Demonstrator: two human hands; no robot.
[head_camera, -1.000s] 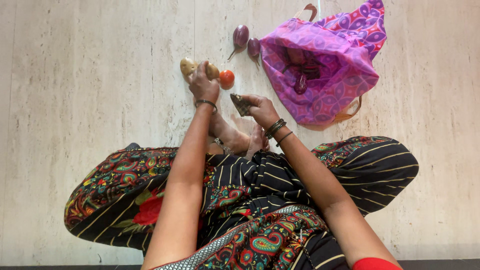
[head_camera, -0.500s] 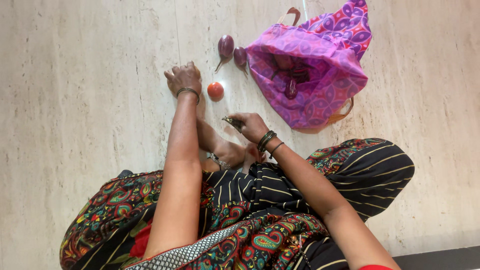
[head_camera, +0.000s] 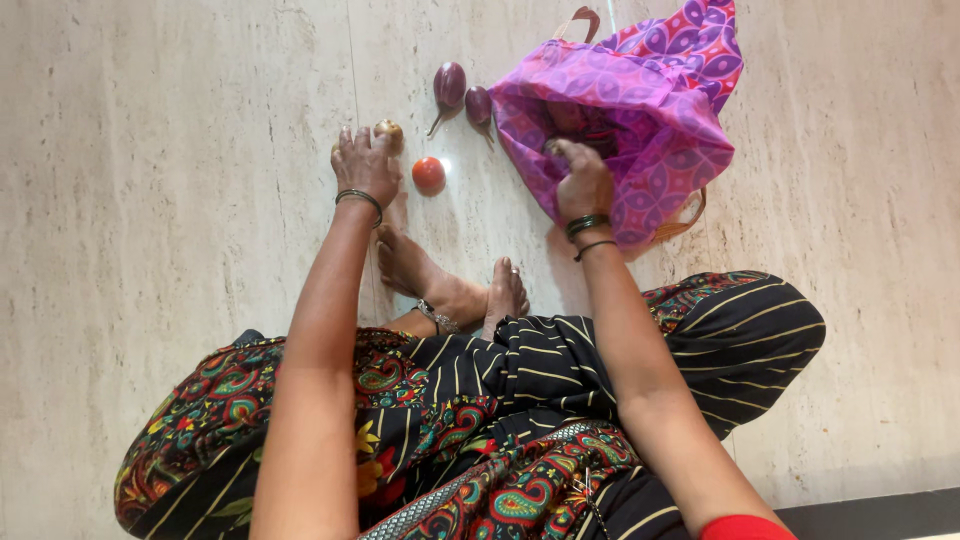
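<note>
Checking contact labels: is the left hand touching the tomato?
Apart. The head view shows bare floor between the left hand, which rests over a potato, and the tomato.

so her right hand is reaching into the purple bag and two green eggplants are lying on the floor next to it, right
Not quite. The head view shows the two eggplants are purple, not green. The rest holds: the right hand is reaching into the purple bag, and the eggplants lie on the floor beside it.
</note>
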